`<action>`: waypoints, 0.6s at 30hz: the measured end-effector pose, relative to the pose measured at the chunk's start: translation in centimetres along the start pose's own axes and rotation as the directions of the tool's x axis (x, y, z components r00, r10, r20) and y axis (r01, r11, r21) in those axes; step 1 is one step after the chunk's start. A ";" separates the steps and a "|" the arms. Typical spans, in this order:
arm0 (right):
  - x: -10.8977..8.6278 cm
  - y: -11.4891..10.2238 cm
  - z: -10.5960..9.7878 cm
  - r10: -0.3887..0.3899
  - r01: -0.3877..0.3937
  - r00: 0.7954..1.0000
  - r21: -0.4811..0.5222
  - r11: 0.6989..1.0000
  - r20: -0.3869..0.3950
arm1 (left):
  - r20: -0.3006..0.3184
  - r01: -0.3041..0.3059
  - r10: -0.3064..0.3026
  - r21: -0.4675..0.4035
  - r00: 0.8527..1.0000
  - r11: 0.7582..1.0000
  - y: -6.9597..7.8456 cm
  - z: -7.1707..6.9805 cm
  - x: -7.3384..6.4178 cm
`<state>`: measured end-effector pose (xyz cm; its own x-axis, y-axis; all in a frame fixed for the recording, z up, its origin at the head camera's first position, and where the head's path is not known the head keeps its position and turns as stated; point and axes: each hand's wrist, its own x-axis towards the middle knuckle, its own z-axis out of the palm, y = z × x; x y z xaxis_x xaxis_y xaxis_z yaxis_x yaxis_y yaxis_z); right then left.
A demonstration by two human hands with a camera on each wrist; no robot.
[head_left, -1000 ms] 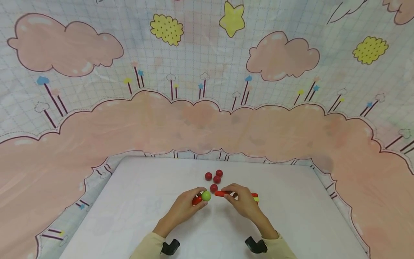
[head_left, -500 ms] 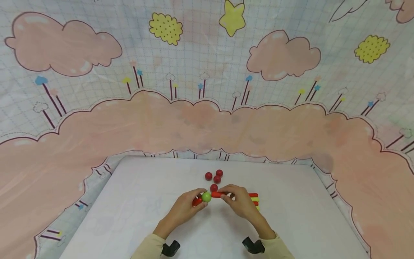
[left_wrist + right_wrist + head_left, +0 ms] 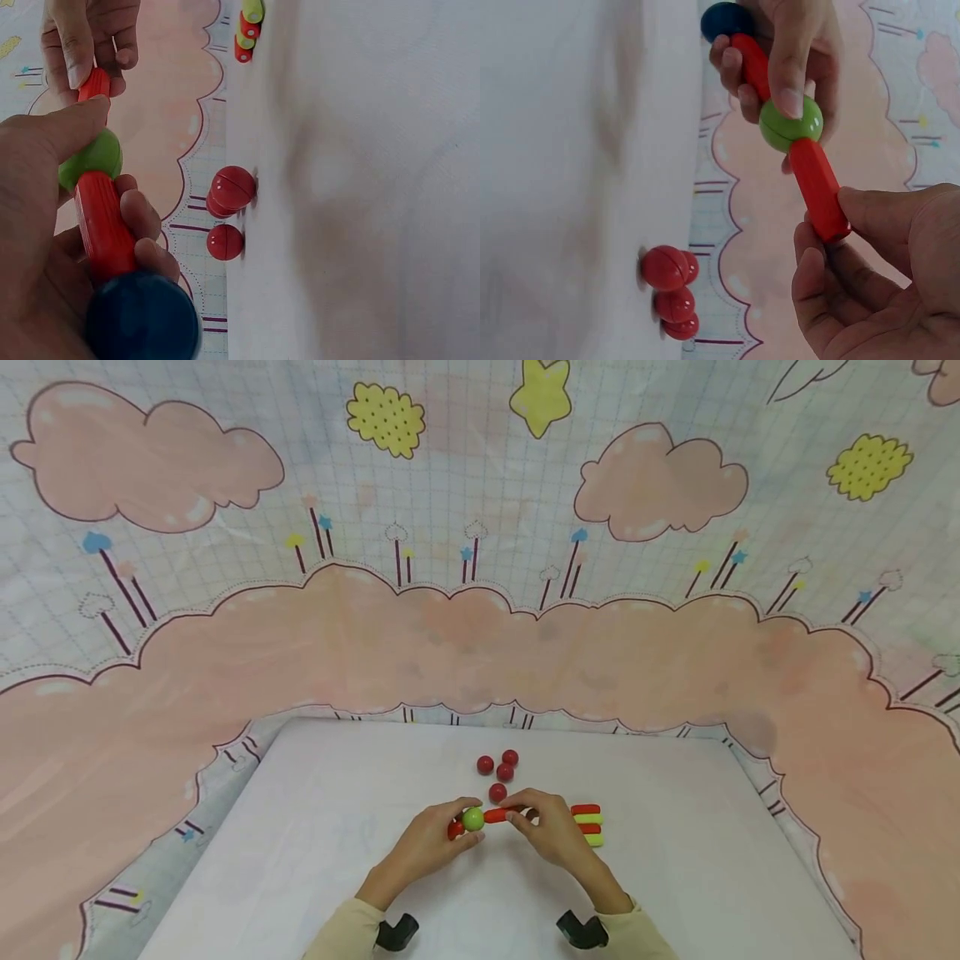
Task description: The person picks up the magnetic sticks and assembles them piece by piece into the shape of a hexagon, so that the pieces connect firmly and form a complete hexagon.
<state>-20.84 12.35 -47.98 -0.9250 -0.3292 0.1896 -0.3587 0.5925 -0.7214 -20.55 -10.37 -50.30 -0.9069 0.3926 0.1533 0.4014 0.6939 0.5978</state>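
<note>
My left hand (image 3: pixel 427 842) holds a joined piece: a red rod (image 3: pixel 105 225) with a blue ball (image 3: pixel 142 316) at one end and a green ball (image 3: pixel 473 818) at the other. In the left wrist view its fingers curl around the rod, while the thumb lies against the green ball. Between thumb and fingers, my right hand (image 3: pixel 558 828) pinches a second red rod (image 3: pixel 819 189). That rod's far end meets the green ball, roughly in line with the first one. How deep it sits in the ball cannot be seen.
Several red balls (image 3: pixel 497 792) lie on the white table (image 3: pixel 337 777) just beyond the hands. Red and yellow-green rods (image 3: pixel 588 819) lie side by side to the right of the right hand. A cloud-patterned cloth (image 3: pixel 450 647) hangs behind the table.
My right hand has moved left, bringing its red rod from a gap away up to the green ball. The left hand stays nearly in place. More of the rods on the table now shows.
</note>
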 end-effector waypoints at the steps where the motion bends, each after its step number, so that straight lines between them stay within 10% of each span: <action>1: 0.0 0.0 0.2 -0.004 0.004 1.000 0.005 1.000 0.001 | 0.009 0.007 -0.007 0.006 1.000 1.000 -0.1 0.1 0.0; 18: 0.2 -0.2 2.2 -0.013 0.006 0.997 0.087 0.996 0.078 | -0.012 -0.061 0.060 -0.034 0.998 0.998 -1.5 1.2 -0.3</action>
<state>-20.66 10.60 -49.29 -0.9076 -0.3935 0.1461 -0.3520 0.5239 -0.7756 -20.75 -10.81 -52.19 -0.8825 0.4265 0.1985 0.4512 0.6479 0.6138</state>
